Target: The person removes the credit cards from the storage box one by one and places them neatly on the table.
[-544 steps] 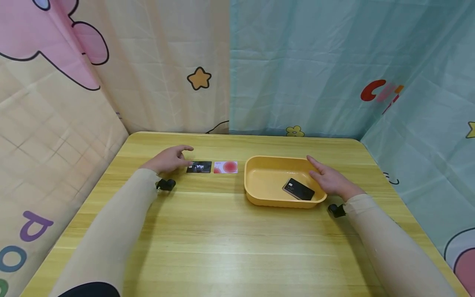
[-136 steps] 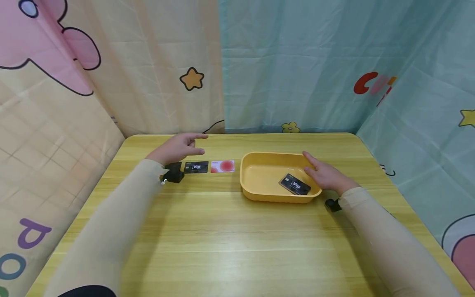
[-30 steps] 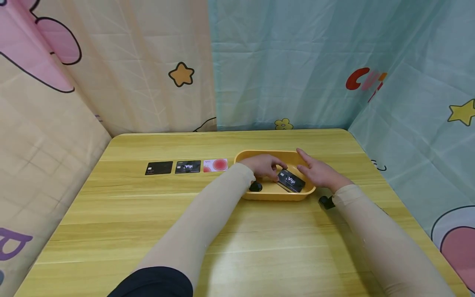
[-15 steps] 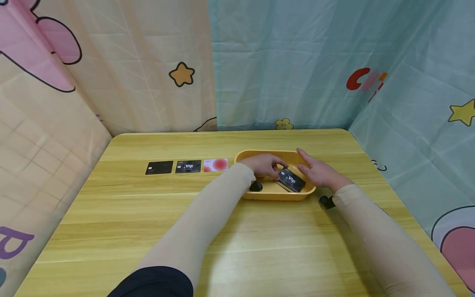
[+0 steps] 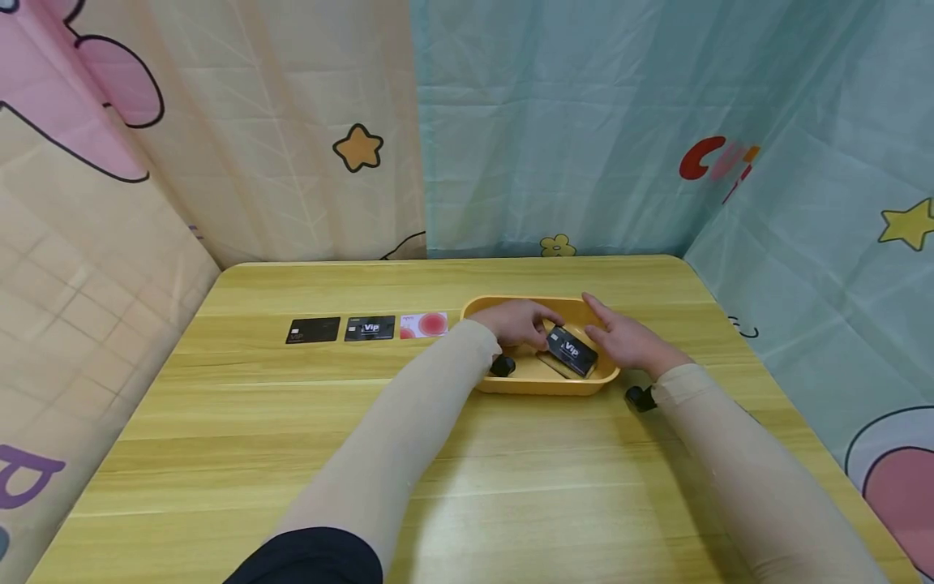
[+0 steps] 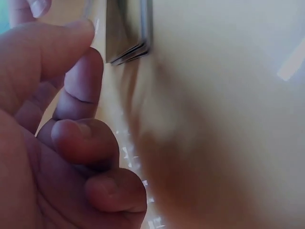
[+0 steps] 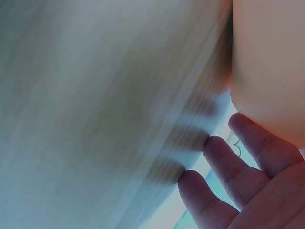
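Note:
Inside a yellow plastic tray (image 5: 540, 388), my left hand (image 5: 516, 322) pinches the left end of a black VIP card (image 5: 571, 351) between thumb and fingers. This card lies tilted over others, and a gold card edge (image 5: 556, 365) shows below it. In the left wrist view, the layered edges of a card stack (image 6: 127, 53) appear by the fingertips. My right hand (image 5: 633, 339) holds the tray's right side, thumb over the rim; in the right wrist view its other fingers (image 7: 228, 167) lie along the outside.
Left of the tray, three cards lie in a row on the wooden table (image 5: 292, 454): a plain black card (image 5: 313, 330), a black VIP card (image 5: 370, 328) and a pink-and-white card (image 5: 424, 325). Printed curtains (image 5: 569, 122) hang behind the table and along both sides.
The plain black card has joined the row, and my left hand has moved from there into the tray. Lately the top VIP card has shifted slightly, exposing more of the gold card beneath.

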`<move>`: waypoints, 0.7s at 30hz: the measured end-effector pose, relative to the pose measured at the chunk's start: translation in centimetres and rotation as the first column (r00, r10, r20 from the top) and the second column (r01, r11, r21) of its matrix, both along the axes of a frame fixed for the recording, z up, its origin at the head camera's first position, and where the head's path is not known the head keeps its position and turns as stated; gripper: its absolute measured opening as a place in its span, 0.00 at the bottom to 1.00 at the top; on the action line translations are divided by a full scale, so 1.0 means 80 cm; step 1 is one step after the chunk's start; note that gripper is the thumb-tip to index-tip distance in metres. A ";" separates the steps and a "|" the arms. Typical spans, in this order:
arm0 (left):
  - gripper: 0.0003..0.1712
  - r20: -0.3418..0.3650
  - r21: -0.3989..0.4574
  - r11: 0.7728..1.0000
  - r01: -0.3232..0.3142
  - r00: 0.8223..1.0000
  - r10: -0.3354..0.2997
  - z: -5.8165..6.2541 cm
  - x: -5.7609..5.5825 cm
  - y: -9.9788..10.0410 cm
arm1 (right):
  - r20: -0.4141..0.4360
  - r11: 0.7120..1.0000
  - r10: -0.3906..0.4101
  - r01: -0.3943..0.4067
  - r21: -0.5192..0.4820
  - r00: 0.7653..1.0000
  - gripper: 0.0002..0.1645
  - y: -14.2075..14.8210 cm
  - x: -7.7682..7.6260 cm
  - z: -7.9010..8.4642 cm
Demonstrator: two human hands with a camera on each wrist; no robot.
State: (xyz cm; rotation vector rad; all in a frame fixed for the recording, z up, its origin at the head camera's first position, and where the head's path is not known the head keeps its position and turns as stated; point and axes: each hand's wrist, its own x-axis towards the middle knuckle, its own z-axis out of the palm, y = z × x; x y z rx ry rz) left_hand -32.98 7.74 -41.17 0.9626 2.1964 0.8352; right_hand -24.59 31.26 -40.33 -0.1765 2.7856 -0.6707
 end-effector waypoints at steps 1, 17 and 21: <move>0.32 -0.004 -0.001 1.000 0.000 1.000 0.000 0.001 0.000 0.000 | -0.004 1.000 0.004 -0.004 0.003 1.000 0.41 0.000 0.000 0.000; 0.32 -0.186 -0.066 0.997 -0.028 0.982 0.016 0.035 0.000 -0.022 | -0.002 1.000 0.017 -0.017 -0.004 1.000 0.41 0.005 -0.001 -0.002; 0.32 -0.208 -0.046 0.999 -0.019 0.978 0.009 0.049 0.001 -0.035 | 0.008 1.000 0.008 -0.008 -0.001 1.000 0.41 0.005 -0.001 -0.001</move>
